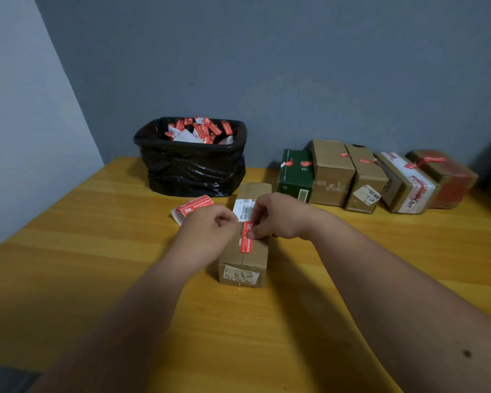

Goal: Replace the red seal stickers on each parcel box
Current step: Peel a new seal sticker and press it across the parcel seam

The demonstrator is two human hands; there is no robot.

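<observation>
A long brown cardboard parcel box [243, 251] lies on the yellow wooden counter [97, 265], a red printed seal sticker [246, 241] on its top. The right hand [278, 217] pinches the sticker's upper end; the left hand [210, 231], fingers curled, rests against the box's left side, its grip hidden. A strip of red stickers [192, 209] lies just behind it.
</observation>
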